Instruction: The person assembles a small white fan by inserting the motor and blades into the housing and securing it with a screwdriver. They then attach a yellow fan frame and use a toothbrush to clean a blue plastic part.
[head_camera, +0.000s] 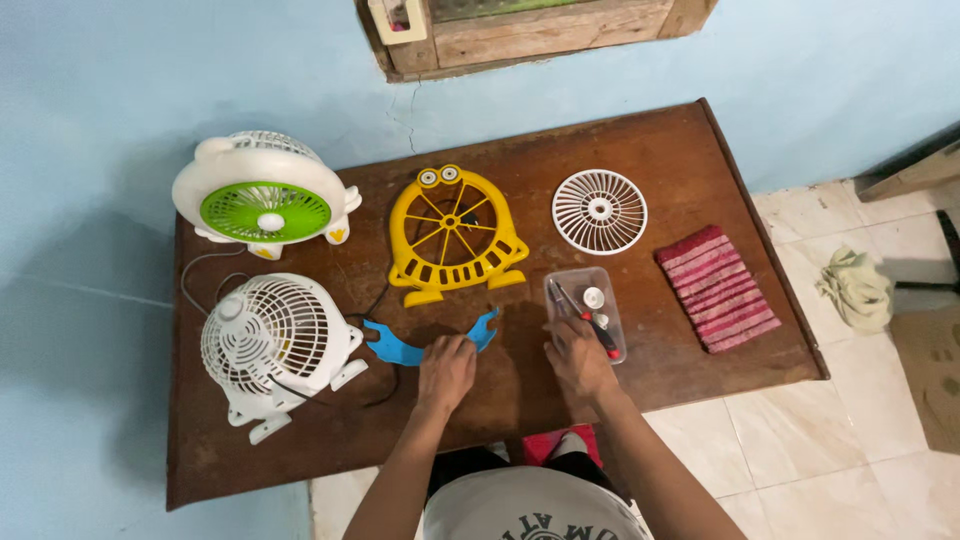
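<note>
— Two hands are seen from the head camera over a brown wooden table (640, 150). What is held by each?

— The left hand (446, 368) is laid with fingers curled on the middle of a blue curved plastic piece (400, 350); whether it is gripped or only pressed cannot be told. The right hand (578, 358) is rested, loosely closed, at the near end of a clear plastic tray (568, 282), where a red-handled tool (601, 330) is touched or reached for.

— How is everything placed relative to that tray?

— The blue piece is found just left of it. A yellow fan grille (455, 238) is set to its upper left, a white round grille (599, 210) just beyond it, a striped red cloth (718, 288) to its right. Two small fans, one white (275, 345) and one green-faced (265, 195), are stood well to the left.
</note>
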